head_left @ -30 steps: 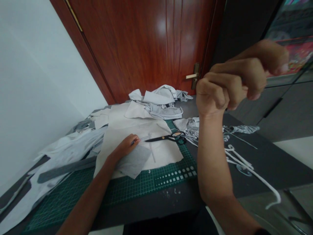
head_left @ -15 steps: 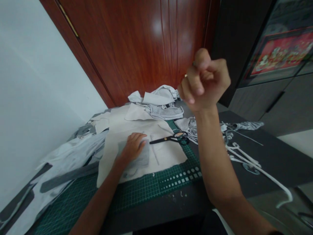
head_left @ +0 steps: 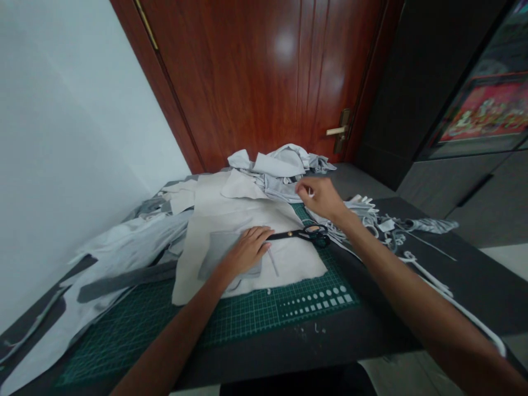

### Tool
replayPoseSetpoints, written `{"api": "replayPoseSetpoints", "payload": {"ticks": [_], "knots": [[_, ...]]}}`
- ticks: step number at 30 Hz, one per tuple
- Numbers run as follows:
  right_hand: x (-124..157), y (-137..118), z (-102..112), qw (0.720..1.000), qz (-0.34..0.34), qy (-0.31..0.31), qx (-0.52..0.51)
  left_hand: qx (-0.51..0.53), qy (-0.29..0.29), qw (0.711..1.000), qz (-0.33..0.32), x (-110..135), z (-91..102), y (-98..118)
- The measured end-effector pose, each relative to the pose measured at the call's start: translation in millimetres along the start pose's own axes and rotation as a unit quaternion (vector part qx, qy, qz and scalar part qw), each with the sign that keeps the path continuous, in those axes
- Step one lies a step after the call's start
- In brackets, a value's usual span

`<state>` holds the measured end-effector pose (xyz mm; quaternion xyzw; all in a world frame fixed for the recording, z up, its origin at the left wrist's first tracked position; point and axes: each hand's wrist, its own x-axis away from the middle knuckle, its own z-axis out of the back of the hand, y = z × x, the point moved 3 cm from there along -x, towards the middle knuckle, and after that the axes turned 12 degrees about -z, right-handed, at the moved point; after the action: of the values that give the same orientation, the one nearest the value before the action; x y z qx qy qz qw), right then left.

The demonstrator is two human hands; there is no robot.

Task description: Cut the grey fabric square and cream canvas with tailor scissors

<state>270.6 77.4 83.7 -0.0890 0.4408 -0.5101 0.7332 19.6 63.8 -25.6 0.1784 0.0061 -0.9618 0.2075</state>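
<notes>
My left hand (head_left: 247,250) lies flat with fingers stretched out on a small grey fabric piece (head_left: 216,252), which rests on a larger cream fabric sheet (head_left: 231,225). My right hand (head_left: 319,197) hovers low over the table behind the black scissors (head_left: 303,235), fingers pinched on a small white thing that is too tiny to name. The scissors lie closed on the cream sheet's right edge, just right of my left fingertips.
A green cutting mat (head_left: 268,308) covers the dark table (head_left: 454,275). Crumpled pale cloth (head_left: 276,168) is piled at the back by a wooden door (head_left: 268,77). White cords (head_left: 424,275) trail at the right; grey and white fabric strips (head_left: 103,264) spread left.
My right hand has come down from a raised fist near the camera to the table behind the scissors. My left hand stayed pressing the grey piece, now flattened.
</notes>
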Motion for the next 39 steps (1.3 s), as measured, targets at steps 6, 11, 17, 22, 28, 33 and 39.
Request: {"api": "replayPoseSetpoints", "payload": {"ticks": [6,11,17,22,28,33,39], "knots": [[60.2,69.1,-18.3,0.978,-0.004,-0.204,0.051,-0.088,0.022,0.99,0.104,13.2,18.3,-25.6],[77.3,86.4,-15.0,0.96,-0.036,-0.262,0.088,-0.146,0.04,0.953,0.262,44.0,41.3,-65.5],[82.6,87.6,-23.1,0.942,-0.05,-0.302,0.136,-0.141,0.044,0.932,0.332,68.3,56.9,-90.0],[81.9,84.5,-24.5,0.933,-0.053,-0.315,0.166,-0.048,0.046,0.96,0.273,69.6,50.0,-94.5],[79.4,82.1,-17.4,0.929,-0.065,-0.315,0.181,0.067,0.09,0.965,0.236,71.4,43.3,-99.5],[72.8,81.7,-6.1,0.944,-0.066,-0.281,0.159,0.136,0.122,0.952,0.245,77.1,47.6,-103.0],[65.2,90.9,6.7,0.968,-0.054,-0.215,0.121,0.199,0.14,0.932,0.268,79.9,48.6,-104.7]]}}
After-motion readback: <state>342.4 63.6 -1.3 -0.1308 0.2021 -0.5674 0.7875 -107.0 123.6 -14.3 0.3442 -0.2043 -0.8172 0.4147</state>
